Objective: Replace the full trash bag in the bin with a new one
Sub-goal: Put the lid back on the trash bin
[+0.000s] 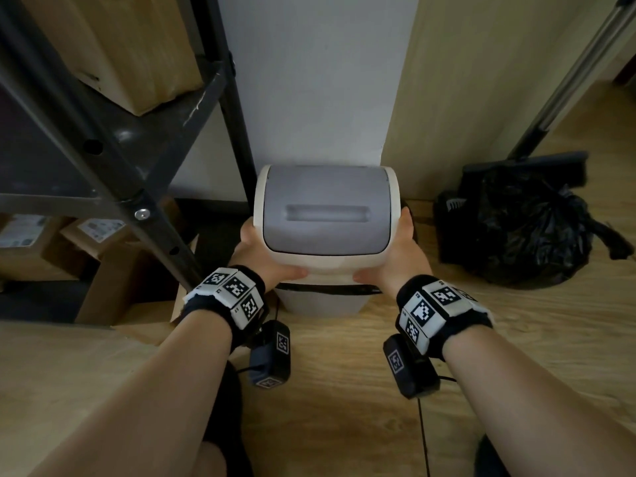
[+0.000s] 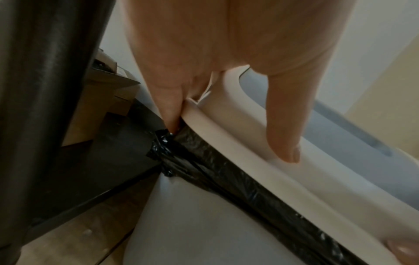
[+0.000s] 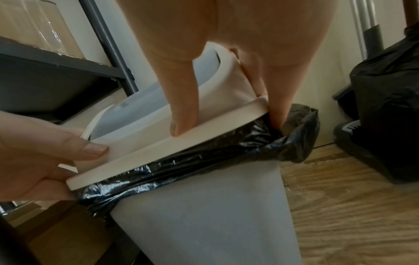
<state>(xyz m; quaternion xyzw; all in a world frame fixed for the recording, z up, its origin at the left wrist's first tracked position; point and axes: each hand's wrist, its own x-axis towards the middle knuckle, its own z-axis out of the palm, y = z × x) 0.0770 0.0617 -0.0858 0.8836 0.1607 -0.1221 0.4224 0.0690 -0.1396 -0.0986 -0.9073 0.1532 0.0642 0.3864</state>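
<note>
A small grey bin (image 1: 323, 302) stands on the floor against the wall. Its cream lid (image 1: 327, 215) with a grey flap is on top. My left hand (image 1: 272, 251) grips the lid's left side and my right hand (image 1: 389, 249) grips the right side. Each thumb lies on the lid's front ledge, the left thumb (image 2: 285, 147) and the right thumb (image 3: 183, 122). The fingers curl under the lid's side edges. A black liner bag (image 3: 204, 165) is folded over the bin's rim just below the lid. A full, tied black trash bag (image 1: 526, 228) sits on the floor to the right.
A black metal shelf (image 1: 113, 160) with cardboard boxes (image 1: 113, 53) stands close on the left. More boxes lie under it. A broom and dustpan with a metal pole (image 1: 568, 87) lean behind the full bag. The floor (image 1: 344, 390) is wood.
</note>
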